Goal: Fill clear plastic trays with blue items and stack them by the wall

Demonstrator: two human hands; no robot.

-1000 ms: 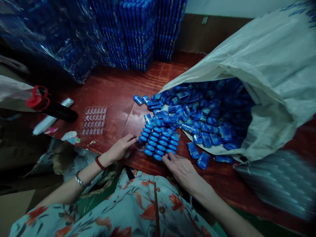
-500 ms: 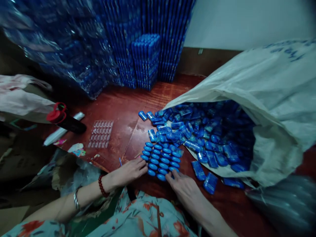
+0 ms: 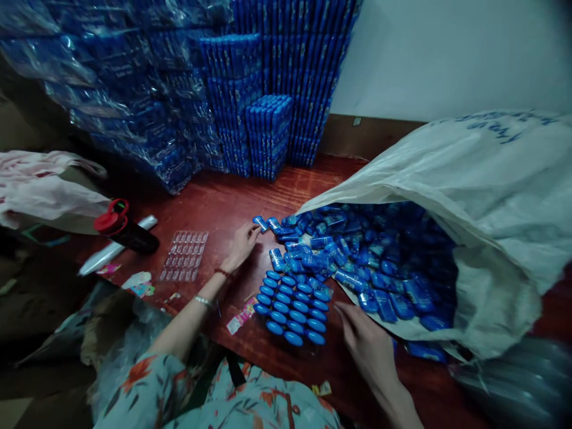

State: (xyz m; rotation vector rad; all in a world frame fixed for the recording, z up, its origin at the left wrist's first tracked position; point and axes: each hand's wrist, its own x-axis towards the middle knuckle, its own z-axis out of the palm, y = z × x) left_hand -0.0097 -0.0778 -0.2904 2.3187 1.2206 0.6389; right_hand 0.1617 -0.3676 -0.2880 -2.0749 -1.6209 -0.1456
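Observation:
My left hand reaches out with its fingertips touching the small blue wrapped packet at the left end of the pile. The fingers are partly extended and not closed round it. My right hand hovers low over the table, fingers loosely bent and apart, over the spot where two loose packets lay; it hides them. Between the hands lies a block of blue oval-ended pieces in neat rows on a clear plastic sheet. Behind it, a heap of blue wrapped packets spills from a white woven sack.
A clear blister tray lies left of my left hand. Beyond it are a black bottle with red lid and a white plastic roll. Tall stacks of blue packs stand at the back. A pink wrapper lies near the block.
My left hand has left the block's left side and moved forward to the pile's end packet. My right hand has let go of the block and shifted right over the loose packets.

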